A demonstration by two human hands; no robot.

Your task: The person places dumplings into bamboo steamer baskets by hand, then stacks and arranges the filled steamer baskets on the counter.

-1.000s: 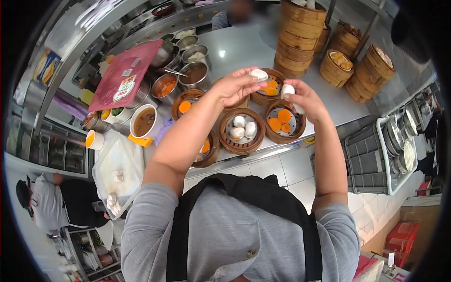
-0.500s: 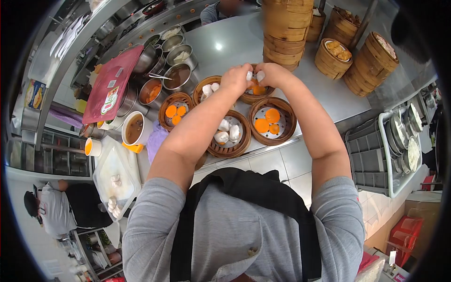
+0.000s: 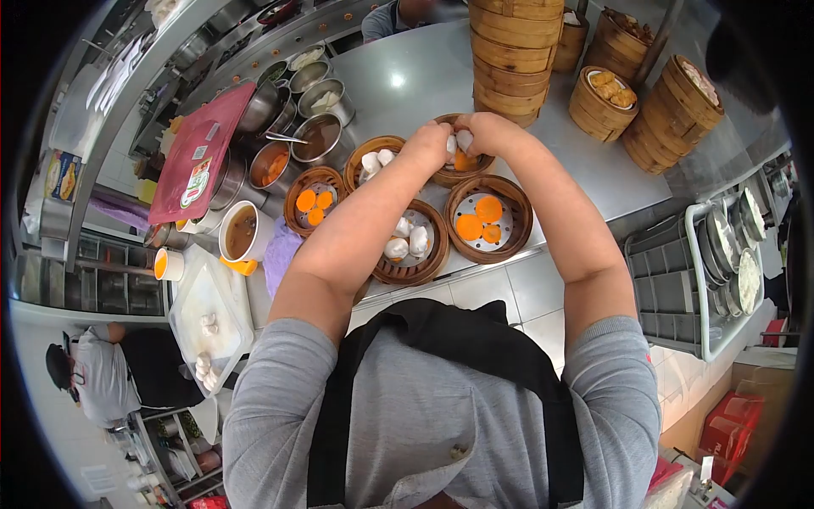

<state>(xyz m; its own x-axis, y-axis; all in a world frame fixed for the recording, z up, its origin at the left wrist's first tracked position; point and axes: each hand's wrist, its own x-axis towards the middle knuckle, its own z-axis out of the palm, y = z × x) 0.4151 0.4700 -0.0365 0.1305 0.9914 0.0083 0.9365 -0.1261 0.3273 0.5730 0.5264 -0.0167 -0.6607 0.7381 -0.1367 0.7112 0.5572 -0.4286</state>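
Head view | our hands [image 3: 451, 142] angle inward nearly together over a steamer [image 3: 463, 174] | each pinches a white dumpling [image 3: 464, 140] above orange slices [image 3: 463, 160]

Left hand [image 3: 430, 146] and right hand [image 3: 485, 131] hold white dumplings [image 3: 464, 141] over round basket [image 3: 447, 176]. Orange slices [image 3: 480, 220] in basket nearby.

We count two dumplings [image 3: 464, 141], one in our left hand [image 3: 430, 142], one in our right hand [image 3: 487, 131]. Nearer us, one steamer [image 3: 523, 233] carries three orange slices [image 3: 488, 209]; left of our hands, another steamer [image 3: 292, 204] carries three.
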